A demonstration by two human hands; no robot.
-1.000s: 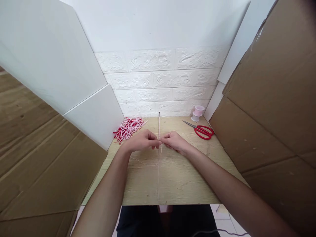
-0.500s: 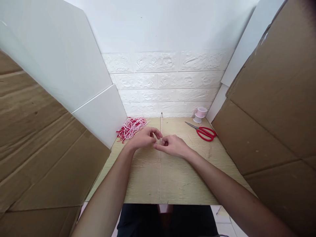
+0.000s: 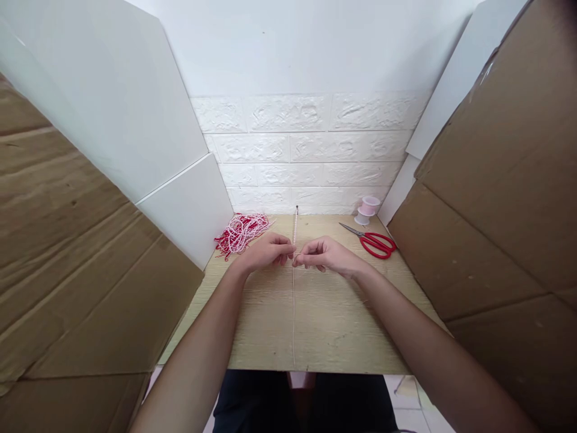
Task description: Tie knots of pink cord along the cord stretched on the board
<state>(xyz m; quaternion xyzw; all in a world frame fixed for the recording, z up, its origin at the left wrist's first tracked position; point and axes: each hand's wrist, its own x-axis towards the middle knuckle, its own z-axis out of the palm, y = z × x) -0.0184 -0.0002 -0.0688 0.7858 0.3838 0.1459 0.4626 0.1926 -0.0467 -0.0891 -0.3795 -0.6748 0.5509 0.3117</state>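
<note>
A pale cord [image 3: 294, 319] runs straight down the middle of the wooden table, from a small dark peg [image 3: 297, 208] at the wall to the front edge. Its far stretch is a thicker knotted braid [image 3: 295, 230]. My left hand [image 3: 273, 250] is just left of the cord at the braid's near end, thumb and fingers pinched together. On the other side my right hand [image 3: 322, 253] pinches close to the cord, thumb against forefinger. Both seem to grip thin thread, too fine to make out clearly.
At the back left lies a heap of red and pink-white cords [image 3: 243, 233]. Red-handled scissors [image 3: 376, 243] rest on the right, with two thread spools [image 3: 367, 209] behind them. Cardboard panels [image 3: 487, 198] flank the wooden table [image 3: 351, 337], and a white brick-pattern wall [image 3: 311, 147] closes the back.
Both hands have gone from loosely curled fingers to pinches beside the cord. My right hand has moved slightly right and turned. Loose thread strands on the table are no longer visible.
</note>
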